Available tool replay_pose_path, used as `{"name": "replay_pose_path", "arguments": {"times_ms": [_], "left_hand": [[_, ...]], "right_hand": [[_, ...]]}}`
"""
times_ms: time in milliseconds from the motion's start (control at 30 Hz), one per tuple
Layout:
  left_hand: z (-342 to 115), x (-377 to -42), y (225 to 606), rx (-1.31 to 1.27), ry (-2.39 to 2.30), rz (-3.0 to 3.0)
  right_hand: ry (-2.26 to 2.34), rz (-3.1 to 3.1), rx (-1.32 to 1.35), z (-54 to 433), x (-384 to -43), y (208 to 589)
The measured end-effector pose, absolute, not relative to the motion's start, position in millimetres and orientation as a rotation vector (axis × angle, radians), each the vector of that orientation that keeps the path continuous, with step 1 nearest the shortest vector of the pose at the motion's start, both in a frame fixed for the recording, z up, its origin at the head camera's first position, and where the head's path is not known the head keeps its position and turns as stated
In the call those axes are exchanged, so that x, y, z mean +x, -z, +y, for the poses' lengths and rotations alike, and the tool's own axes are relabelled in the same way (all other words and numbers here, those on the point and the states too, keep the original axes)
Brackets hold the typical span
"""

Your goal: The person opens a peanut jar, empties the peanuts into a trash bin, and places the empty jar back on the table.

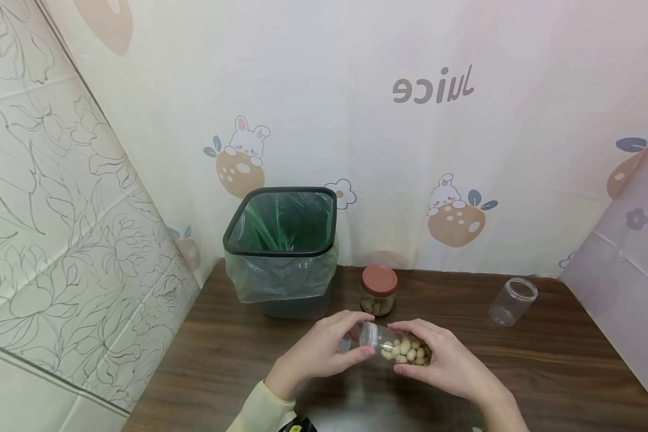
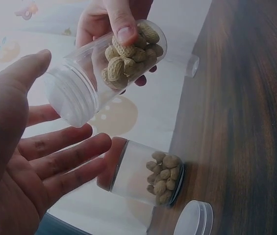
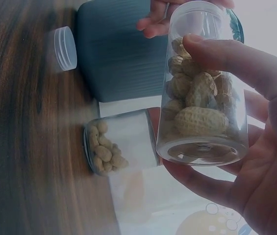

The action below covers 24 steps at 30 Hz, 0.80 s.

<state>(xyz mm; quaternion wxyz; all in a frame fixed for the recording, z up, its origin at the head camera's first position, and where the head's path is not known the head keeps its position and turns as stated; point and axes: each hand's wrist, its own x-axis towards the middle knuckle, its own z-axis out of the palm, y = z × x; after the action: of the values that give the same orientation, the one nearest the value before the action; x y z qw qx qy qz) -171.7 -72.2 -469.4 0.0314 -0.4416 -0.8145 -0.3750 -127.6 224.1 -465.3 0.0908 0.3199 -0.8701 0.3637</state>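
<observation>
A clear jar of unshelled peanuts (image 1: 401,349) lies tilted on its side in the air, its ridged end toward the left. My right hand (image 1: 448,363) grips its base end, with the thumb along one side in the right wrist view. Around the ridged end, my left hand (image 1: 324,348) is spread, thumb and fingers on either side. In the left wrist view, that thumb stands off from the jar, and the straight fingers (image 2: 64,156) reach beneath it. A loose clear lid (image 2: 194,219) rests on the table behind the left hand.
Beyond the hands stands a red-lidded jar (image 1: 379,288) with peanuts inside. A bin (image 1: 297,307) with a green liner is at the back left. At the right, a clear jar (image 1: 512,303) without a lid stands on the dark wooden table (image 1: 567,360). Patterned curtains enclose the back and sides.
</observation>
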Motion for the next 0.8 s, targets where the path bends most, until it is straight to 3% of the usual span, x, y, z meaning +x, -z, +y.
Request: {"name": "replay_pose_path", "arguments": {"times_ms": [800], "left_hand": [[-77.0, -172.5, 463.9, -1.493, 1.175, -2.395]], "right_hand": [[-1.117, -2.583, 0.944, 227.5, -128.2, 464.8]]}}
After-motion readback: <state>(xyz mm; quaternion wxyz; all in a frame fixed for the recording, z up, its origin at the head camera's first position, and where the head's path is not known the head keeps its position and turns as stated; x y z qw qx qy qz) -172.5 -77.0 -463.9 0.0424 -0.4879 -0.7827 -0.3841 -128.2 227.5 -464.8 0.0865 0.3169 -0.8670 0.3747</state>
